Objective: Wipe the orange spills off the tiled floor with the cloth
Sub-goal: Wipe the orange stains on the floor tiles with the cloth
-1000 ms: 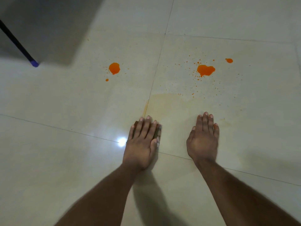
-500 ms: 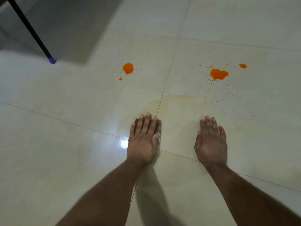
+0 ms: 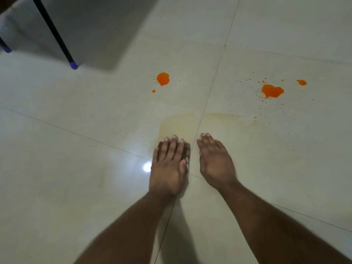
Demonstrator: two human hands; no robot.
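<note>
The left hand (image 3: 167, 168) lies flat with straight fingers, pressing the dark cloth (image 3: 187, 150) onto the floor (image 3: 76, 168). Most of the cloth is hidden, so I cannot tell which way its long side points. The right hand (image 3: 216, 162) lies flat beside it, holding nothing. Farther off sit the orange spills (image 3: 272, 90). A wet cloth could smear them into a bigger stain.
</note>
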